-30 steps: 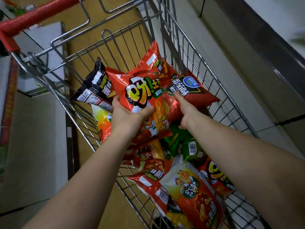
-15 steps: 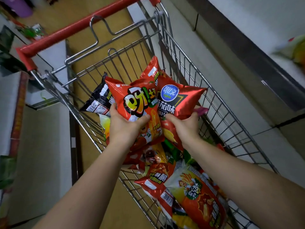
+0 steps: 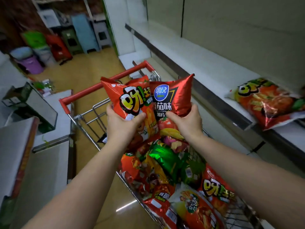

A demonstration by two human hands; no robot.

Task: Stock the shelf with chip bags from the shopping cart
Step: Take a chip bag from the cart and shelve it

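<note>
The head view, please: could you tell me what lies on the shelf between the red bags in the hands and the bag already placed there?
In the head view, that stretch of shelf is bare white board up to the placed bag.

Left hand (image 3: 120,124): raised ahead of the body, thumb curled across the front of a held chip bag (image 3: 130,103), fingers apparently behind it, hidden. Right hand (image 3: 187,121): level with the left and near it, grip closed on a second bag (image 3: 173,96). Both forearms bare, extended forward, converging.
</note>
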